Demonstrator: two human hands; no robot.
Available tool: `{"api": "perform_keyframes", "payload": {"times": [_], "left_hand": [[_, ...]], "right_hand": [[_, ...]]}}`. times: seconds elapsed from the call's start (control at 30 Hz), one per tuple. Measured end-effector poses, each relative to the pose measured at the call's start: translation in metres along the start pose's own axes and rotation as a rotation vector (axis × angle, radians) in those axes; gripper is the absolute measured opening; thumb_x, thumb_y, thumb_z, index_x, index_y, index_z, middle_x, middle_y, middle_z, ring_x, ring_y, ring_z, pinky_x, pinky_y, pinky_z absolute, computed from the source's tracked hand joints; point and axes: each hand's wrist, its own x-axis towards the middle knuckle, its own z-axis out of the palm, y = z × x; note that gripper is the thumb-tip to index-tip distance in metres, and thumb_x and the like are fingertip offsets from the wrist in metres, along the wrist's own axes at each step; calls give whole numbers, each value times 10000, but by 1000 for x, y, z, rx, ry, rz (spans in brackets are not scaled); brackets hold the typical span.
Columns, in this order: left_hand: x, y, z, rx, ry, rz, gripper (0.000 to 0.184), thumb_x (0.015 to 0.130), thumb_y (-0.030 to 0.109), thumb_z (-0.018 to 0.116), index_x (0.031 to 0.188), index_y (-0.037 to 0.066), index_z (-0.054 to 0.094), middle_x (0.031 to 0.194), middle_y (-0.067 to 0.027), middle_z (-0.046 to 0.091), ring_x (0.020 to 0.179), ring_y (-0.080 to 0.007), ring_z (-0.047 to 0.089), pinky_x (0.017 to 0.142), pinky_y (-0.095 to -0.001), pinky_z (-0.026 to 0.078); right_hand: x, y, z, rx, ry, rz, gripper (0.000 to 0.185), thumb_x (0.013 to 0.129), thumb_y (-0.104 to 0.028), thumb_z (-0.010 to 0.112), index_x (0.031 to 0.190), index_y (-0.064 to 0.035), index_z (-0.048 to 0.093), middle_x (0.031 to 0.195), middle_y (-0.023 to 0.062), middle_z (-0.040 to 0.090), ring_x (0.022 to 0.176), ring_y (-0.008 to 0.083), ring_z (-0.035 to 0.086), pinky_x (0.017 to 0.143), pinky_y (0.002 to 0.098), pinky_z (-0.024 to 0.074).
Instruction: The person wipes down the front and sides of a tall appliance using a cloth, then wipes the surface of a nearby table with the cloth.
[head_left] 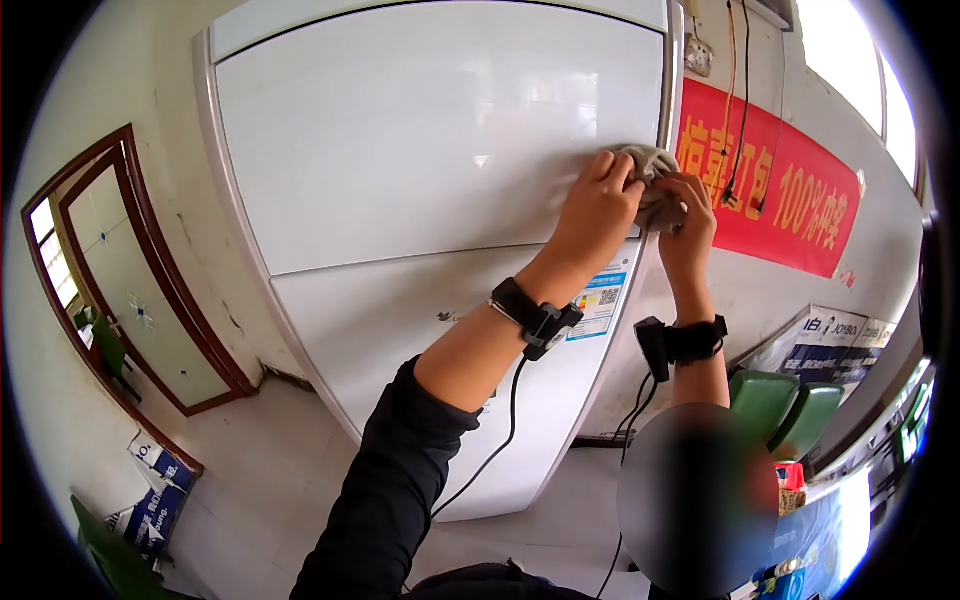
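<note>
A bunched grey-beige cloth [652, 165] is pressed against the upper right edge of a tall white appliance [400, 150] with a glossy front. My left hand [600, 200] grips the cloth from the left, its fingers curled and its knuckles toward the panel. On the other side my right hand [690, 222] pinches the cloth's right part just past the appliance's edge trim. Both wrists carry a black strapped device with a cable. Below my hands, a blue and white energy label [598, 300] is stuck to the lower panel.
A red banner [770, 180] with yellow lettering hangs on the wall at right, with cables dangling before it. Green chairs [780, 405] stand below. At left is a brown-framed door [135, 270]. Printed boards [155, 500] lean at lower left. A blurred disc covers the lower right.
</note>
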Motion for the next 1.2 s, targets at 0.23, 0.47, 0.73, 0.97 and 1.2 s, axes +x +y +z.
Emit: {"api": "perform_keyframes", "payload": {"times": [0.23,0.47,0.73,0.97,1.2], "left_hand": [[-1,-14,-28,69,0,35,186,638,-16,504,805,5,584,878,-78,506,842,-238,472,723,-317,429],[-24,-58,-116,188,98,-22,281,612,-91,477,851,-1,596,872,-90,511,842,-269,480,728,-347,419],[-107,-81,-235,377,184,-235,394,570,-165,426,880,5,599,891,-85,523,832,-276,481,707,-342,415],[-189,-70,-257,384,87,-400,371,561,-165,438,862,-3,581,882,-114,492,798,-292,476,691,-356,405],[-267,-35,-210,327,-137,-355,293,577,-113,521,829,16,598,874,-138,484,762,-309,482,668,-397,415]], "right_hand": [[9,-22,19,28,-3,-16,355,500,124,518,817,-30,571,877,93,547,866,285,485,756,325,403],[26,-96,83,173,-38,-102,381,490,141,492,813,-52,551,874,95,533,863,302,471,735,335,401],[5,-210,167,397,-174,-301,248,549,69,547,762,-56,578,823,81,513,779,275,468,678,319,425],[-64,-236,178,359,-263,-373,283,550,-31,573,831,-19,541,894,113,456,813,266,442,719,339,403],[-176,-196,137,195,-428,-376,250,618,-95,545,855,-17,549,933,136,470,848,267,457,757,361,404]]}}
